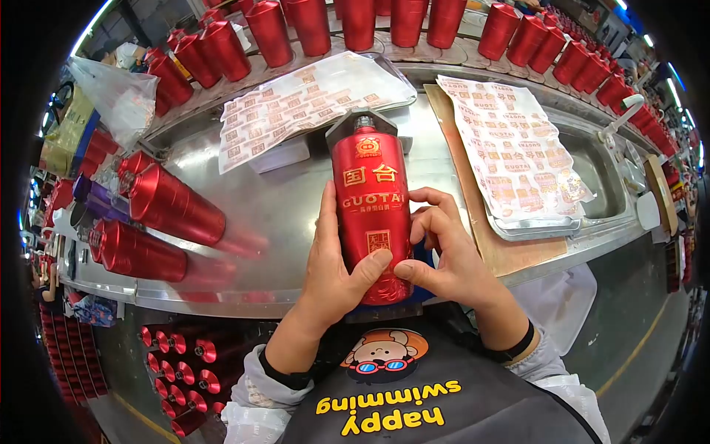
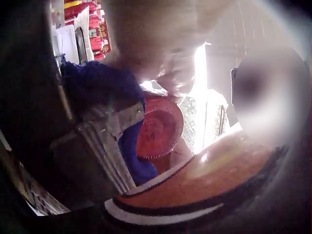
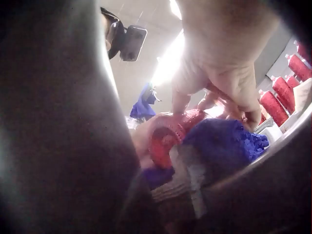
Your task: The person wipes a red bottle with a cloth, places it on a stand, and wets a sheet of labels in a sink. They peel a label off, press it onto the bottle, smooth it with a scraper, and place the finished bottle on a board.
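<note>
A red bottle [image 1: 370, 177] with gold lettering lies face up, its neck pointing away, in a dark angular cradle [image 1: 344, 126]. My left hand [image 1: 333, 255] grips its left side, thumb laid across the lower front. On the right side, my right hand [image 1: 451, 255] holds the bottle with bent fingers, its thumb at the lower edge. The round base of the bottle [image 2: 161, 127] faces the left wrist camera, beside blue cloth [image 2: 105, 83]. In the right wrist view, more blue cloth [image 3: 219, 139] lies under the fingers.
Two red bottles [image 1: 174, 203] lie on the steel table [image 1: 259, 255] at left. Printed sheets [image 1: 310, 100] cover a tray behind the cradle; others [image 1: 510, 148] lie at right before a sink [image 1: 599, 174]. Red bottles [image 1: 359, 26] line the conveyor behind; several stand below left.
</note>
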`<state>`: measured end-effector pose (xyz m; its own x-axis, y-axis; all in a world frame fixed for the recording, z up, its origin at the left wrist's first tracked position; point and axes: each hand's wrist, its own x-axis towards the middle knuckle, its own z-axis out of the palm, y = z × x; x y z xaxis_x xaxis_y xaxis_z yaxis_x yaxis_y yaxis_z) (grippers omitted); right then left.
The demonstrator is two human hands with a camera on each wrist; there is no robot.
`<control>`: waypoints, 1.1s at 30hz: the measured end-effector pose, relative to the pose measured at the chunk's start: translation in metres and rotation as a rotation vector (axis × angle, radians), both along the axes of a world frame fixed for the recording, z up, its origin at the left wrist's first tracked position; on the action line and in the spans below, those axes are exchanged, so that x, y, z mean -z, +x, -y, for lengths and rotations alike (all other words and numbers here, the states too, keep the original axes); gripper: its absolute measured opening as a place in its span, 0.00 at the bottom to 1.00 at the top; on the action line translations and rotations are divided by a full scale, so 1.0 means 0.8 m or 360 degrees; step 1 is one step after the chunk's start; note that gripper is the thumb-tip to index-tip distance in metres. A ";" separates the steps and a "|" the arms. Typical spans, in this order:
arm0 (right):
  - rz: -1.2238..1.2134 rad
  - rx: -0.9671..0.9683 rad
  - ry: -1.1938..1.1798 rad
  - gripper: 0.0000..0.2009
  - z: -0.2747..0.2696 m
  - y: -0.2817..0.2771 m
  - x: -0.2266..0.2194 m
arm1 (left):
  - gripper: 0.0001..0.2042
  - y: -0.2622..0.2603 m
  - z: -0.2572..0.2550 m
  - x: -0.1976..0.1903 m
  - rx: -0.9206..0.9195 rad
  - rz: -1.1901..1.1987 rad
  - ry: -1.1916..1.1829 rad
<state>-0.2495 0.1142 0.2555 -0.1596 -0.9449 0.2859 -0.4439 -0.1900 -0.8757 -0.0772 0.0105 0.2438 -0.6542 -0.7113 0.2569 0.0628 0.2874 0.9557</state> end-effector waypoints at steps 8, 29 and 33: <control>0.0058 0.0002 0.0011 0.21 0.000 0.000 0.002 | 0.50 -0.002 -0.004 -0.004 -0.0074 0.0132 -0.0073; 0.0143 0.0111 0.0021 0.15 0.004 0.005 0.000 | 0.44 -0.009 0.000 -0.005 -0.0054 -0.0042 0.0049; 0.0173 0.0114 0.0035 0.15 0.004 0.006 0.000 | 0.43 -0.011 -0.001 -0.008 -0.0054 -0.0110 0.0136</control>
<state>-0.2451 0.1109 0.2553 -0.2558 -0.9358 0.2426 -0.3581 -0.1413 -0.9229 -0.0860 0.0112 0.2501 -0.6121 -0.7541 0.2380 0.1212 0.2079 0.9706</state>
